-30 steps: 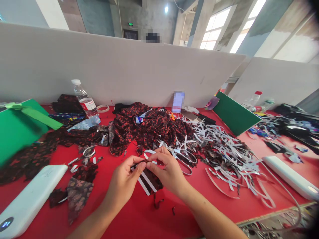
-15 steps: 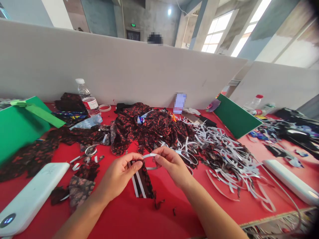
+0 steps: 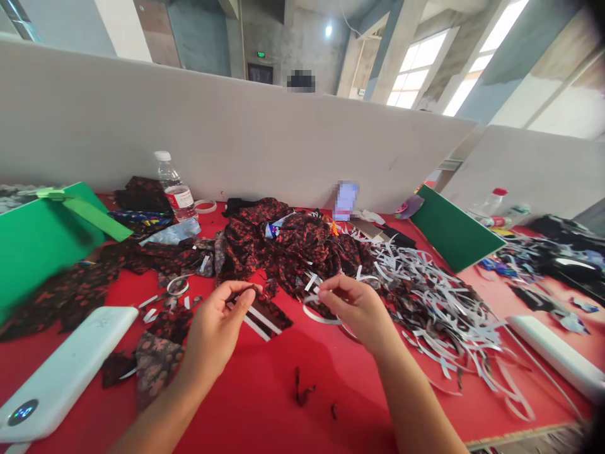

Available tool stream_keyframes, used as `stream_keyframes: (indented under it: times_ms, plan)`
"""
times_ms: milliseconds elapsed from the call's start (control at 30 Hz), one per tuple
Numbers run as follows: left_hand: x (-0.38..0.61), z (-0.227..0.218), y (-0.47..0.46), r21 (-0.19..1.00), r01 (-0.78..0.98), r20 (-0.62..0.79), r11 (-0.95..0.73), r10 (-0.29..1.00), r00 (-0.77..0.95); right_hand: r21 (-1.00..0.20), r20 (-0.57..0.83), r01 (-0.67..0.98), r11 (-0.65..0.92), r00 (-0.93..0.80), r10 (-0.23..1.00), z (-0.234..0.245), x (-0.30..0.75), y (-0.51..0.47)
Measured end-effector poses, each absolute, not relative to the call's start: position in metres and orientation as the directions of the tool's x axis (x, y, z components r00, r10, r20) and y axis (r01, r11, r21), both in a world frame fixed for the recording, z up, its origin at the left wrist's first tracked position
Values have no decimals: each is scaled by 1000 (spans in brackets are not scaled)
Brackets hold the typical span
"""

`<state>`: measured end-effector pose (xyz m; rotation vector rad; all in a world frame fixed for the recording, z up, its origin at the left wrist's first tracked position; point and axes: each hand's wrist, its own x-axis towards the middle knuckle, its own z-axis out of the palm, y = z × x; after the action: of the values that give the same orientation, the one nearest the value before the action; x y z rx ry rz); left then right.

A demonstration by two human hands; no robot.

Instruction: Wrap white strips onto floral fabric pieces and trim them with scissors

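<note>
My left hand (image 3: 220, 325) is closed in a pinch on a dark floral fabric piece (image 3: 278, 315) that carries two parallel white strips. The piece slants down to the right from my fingertips, over the red table. To the right, apart from the fabric, my right hand (image 3: 352, 309) pinches a narrow white strip (image 3: 317, 317), which curls below its fingertips. Part of that strip is hidden behind my fingers. Just beyond both hands lies a crumpled heap of dark floral fabric (image 3: 293, 243).
Tangled white strips (image 3: 444, 309) cover the right side. A white device with a lit display (image 3: 66, 372) lies at left, another white device (image 3: 553, 353) at right. Green panels (image 3: 458, 233) stand on both sides. Behind are a water bottle (image 3: 178, 195), a phone (image 3: 346, 200) and a grey partition (image 3: 265, 139).
My hands have moved apart. My right hand has gone right with the white strip, away from the fabric, while my left hand keeps the fabric piece, now tilted further right.
</note>
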<state>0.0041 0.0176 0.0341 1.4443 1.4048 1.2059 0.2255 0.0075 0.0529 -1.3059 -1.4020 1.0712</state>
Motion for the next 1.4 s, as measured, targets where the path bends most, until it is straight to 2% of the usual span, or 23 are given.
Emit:
stream_keyframes:
  times_ms: [67, 133, 267, 400, 1033, 1200, 1400]
  plan:
    - [8, 33, 12, 931, 344, 171, -117, 977, -129, -949, -18, 315, 33, -158, 987, 59, 222, 0]
    - [15, 33, 4, 916, 360, 231, -176, 966, -115, -953, -56, 302, 34, -285, 957, 61, 208, -7]
    - [25, 28, -11, 900, 363, 279, -241, 959, -55, -986, 56, 145, 81, -166, 985, 55, 175, -15]
    - [27, 22, -16, 883, 376, 311, -282, 950, -17, -995, 84, 48, 90, -116, 990, 50, 166, -13]
    - [29, 24, -14, 804, 460, 363, -378, 923, 124, -991, 83, 100, 91, -84, 993, 52, 179, -11]
    - [29, 24, -14, 750, 499, 425, -434, 895, 139, -983, 112, 144, 118, -45, 993, 52, 176, -15]
    - [30, 23, -14, 647, 530, 566, -548, 811, 147, -980, 94, 171, 100, -39, 995, 47, 174, -17]
